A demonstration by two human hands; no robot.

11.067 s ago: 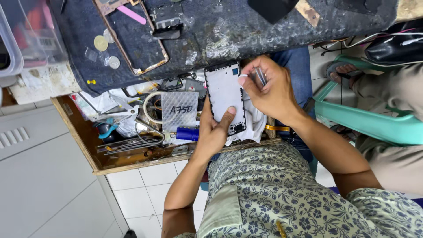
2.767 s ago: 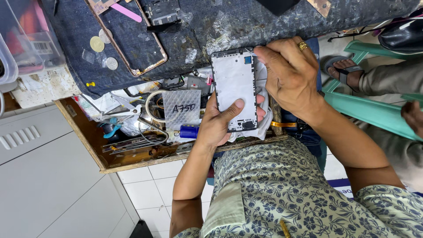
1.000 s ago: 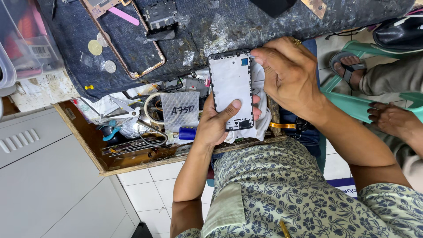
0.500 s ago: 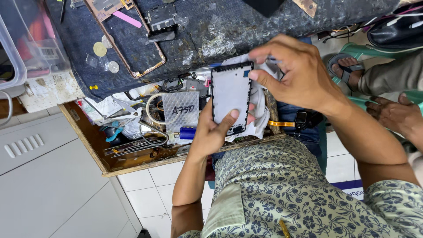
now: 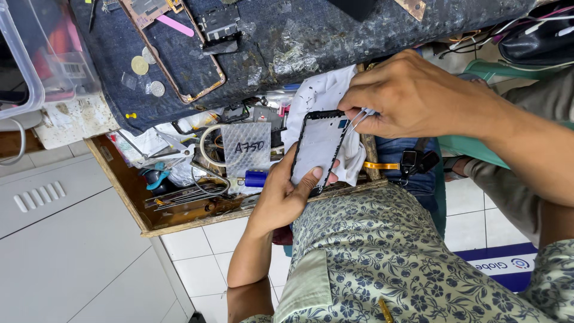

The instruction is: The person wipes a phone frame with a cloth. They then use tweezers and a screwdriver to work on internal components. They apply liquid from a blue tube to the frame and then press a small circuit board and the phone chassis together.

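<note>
My left hand [image 5: 284, 197] grips a black-rimmed phone frame [image 5: 320, 146] by its lower end, thumb pressed on the inner plate. The frame is tilted and rests over a white cloth [image 5: 323, 93] above an open drawer. My right hand [image 5: 412, 96] comes in from the right and pinches thin metal tweezers [image 5: 357, 119]. The tweezer tips touch the frame's upper right corner.
A dark stained mat [image 5: 311, 36] covers the bench, with a copper-rimmed phone frame [image 5: 185, 60], coins [image 5: 140, 64] and a pink pry tool [image 5: 178, 25]. The wooden drawer [image 5: 179, 206] holds tools, wires, a small labelled bag [image 5: 245, 149] and a blue cylinder [image 5: 256, 178]. A clear plastic box [image 5: 30, 60] stands far left.
My right hand has lifted off the frame's right side and now works tweezers at its upper corner. The frame has tilted a little in my left hand.
</note>
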